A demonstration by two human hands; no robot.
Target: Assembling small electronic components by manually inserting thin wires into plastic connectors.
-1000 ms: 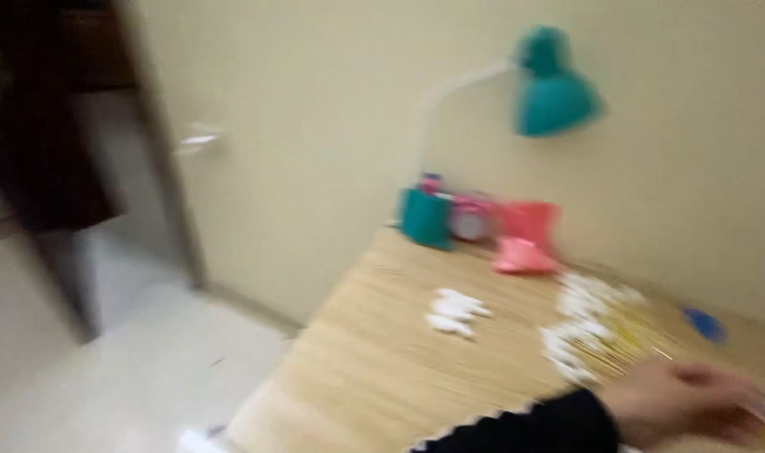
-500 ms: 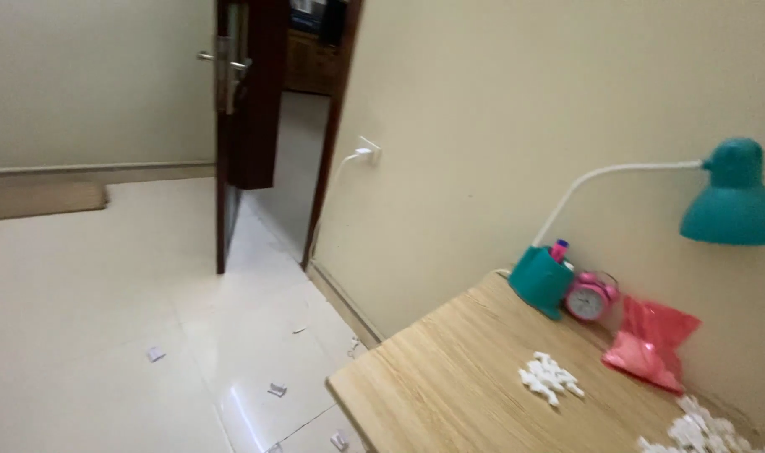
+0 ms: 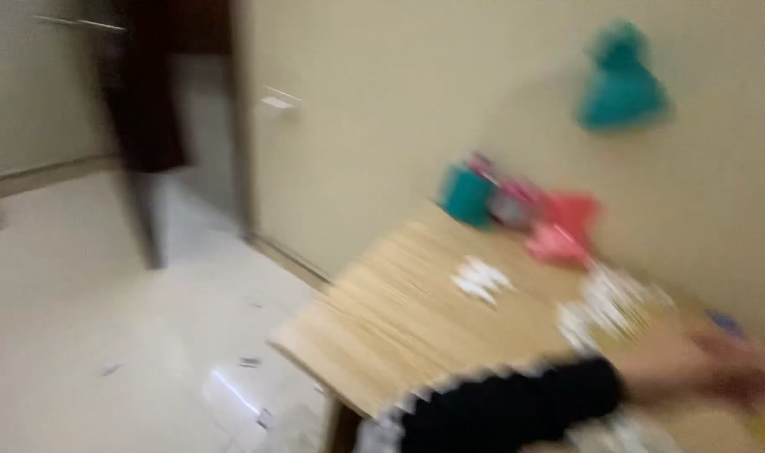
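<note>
Heavy motion blur. One hand (image 3: 701, 365), which one unclear, in a black sleeve (image 3: 516, 407), lies over the light wood-grain table (image 3: 399, 327) near its right edge, just beside a scattered heap of small white pieces (image 3: 609, 306); grip cannot be told. Smaller white cluster (image 3: 481, 279) mid-table. Teal cup (image 3: 468, 195), pink crumpled bag (image 3: 563, 226) along the wall edge; teal lamp shade (image 3: 621, 84) above.

Table (image 3: 416, 327): you see pale wood grain, matt.
Floor (image 3: 105, 310): smooth glossy tiles, reflecting light.
Sleeve (image 3: 508, 407): dark, matt cloth.
Lamp shade (image 3: 621, 84): teal; blur hides the finish from you.
</note>
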